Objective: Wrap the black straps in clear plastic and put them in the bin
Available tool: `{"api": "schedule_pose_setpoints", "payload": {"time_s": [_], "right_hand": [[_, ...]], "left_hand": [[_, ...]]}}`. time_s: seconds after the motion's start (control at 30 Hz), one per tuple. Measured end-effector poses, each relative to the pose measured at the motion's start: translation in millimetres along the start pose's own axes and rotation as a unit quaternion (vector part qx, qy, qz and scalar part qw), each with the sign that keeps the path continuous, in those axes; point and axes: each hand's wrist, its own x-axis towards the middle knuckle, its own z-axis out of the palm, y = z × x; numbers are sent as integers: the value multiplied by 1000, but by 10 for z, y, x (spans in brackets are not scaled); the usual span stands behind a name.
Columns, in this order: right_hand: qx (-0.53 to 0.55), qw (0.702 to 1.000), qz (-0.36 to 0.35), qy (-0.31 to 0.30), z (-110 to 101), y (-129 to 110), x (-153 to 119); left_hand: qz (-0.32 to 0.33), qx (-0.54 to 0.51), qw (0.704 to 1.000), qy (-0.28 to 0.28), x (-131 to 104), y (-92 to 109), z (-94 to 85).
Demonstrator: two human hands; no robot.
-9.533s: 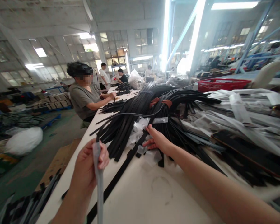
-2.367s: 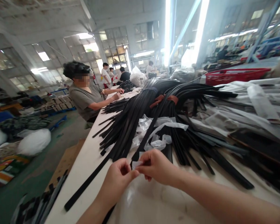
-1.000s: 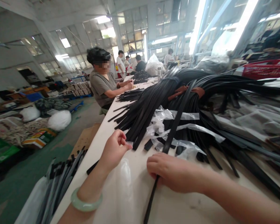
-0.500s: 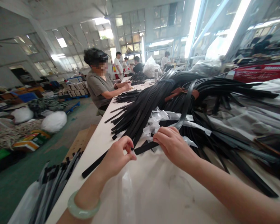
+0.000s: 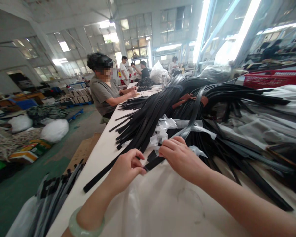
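Observation:
A black strap (image 5: 155,162) slants between my two hands over the pale table. My right hand (image 5: 181,158) is closed around it, fingers bent over its upper part. My left hand (image 5: 128,166), below a green bangle-wearing wrist's reach, pinches a clear plastic sleeve (image 5: 133,204) at the strap's lower end; thumb and fingertips are close together. The sleeve hangs down across the table from there. Just beyond my hands lie crumpled clear plastic strips (image 5: 167,123) and a large bundle of black straps (image 5: 155,115) tied with a brown band (image 5: 182,100).
The white table (image 5: 88,210) runs away ahead. Sleeved straps (image 5: 51,200) stand at its left side, near cardboard (image 5: 85,149) on the floor. A person in a grey shirt (image 5: 105,93) works at the left edge. Behind right sits a red crate (image 5: 273,79).
My left hand has closed in on the strap's lower end, its fingertips now nearer together. My right hand has shifted slightly left and down with the strap.

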Motion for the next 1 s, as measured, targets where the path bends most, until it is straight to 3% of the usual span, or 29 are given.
{"api": "schedule_pose_setpoints", "payload": {"time_s": [0.2,0.27,0.37,0.43,0.6,0.8,1.0], "right_hand": [[27,996,-69,-43,61,-203,-28],[48,997,-52,-28,76,-209,-18],[43,998,44,31,29,-74,19],[33,996,77,33,-18,70,36],[19,995,65,-72,-15,280,12],[15,998,60,-23,-48,123,6],[58,998,29,-22,-140,78,19]], "left_hand": [[-46,-98,993,-36,-17,2,254],[-62,-124,990,-28,-11,-17,298],[-78,-131,988,-18,3,-35,282],[-84,-126,988,-17,10,-33,240],[-73,-169,983,-22,3,-42,182],[-65,-183,981,-24,-2,-92,241],[-35,-173,983,-53,17,-81,217]]}}
